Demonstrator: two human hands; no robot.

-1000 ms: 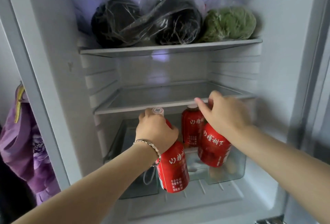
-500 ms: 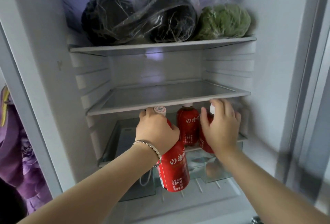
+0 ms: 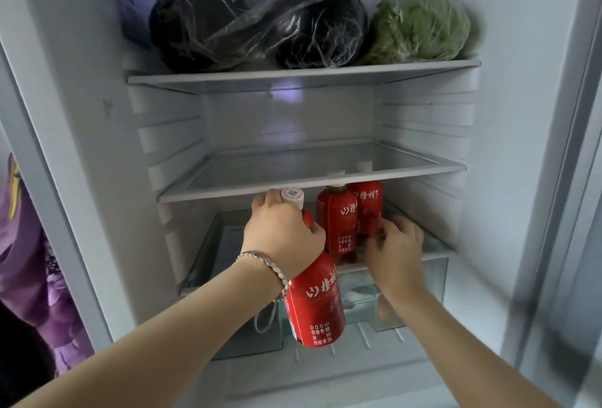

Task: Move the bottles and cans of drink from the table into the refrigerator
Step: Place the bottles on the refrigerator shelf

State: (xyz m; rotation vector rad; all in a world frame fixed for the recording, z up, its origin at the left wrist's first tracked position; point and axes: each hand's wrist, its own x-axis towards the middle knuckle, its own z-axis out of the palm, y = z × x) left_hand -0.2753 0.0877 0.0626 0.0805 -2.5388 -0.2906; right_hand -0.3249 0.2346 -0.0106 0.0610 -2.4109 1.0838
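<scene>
Three red bottles wear white Chinese lettering, too small to read, and a QR code tops the cap [image 3: 292, 195] of your held bottle [image 3: 314, 306]. Your left hand [image 3: 283, 238] curls round its neck, hanging it tilted before the fridge shelf [image 3: 436, 253]. Middle bottle [image 3: 337, 222] and right bottle [image 3: 368, 205] stand there, close together. Your right hand [image 3: 394, 251], blurred, sits at the right bottle's base; you can't tell its grip.

Single head-worn wide-angle view, facing forward, close up to the open refrigerator [image 3: 81, 114] interior
</scene>
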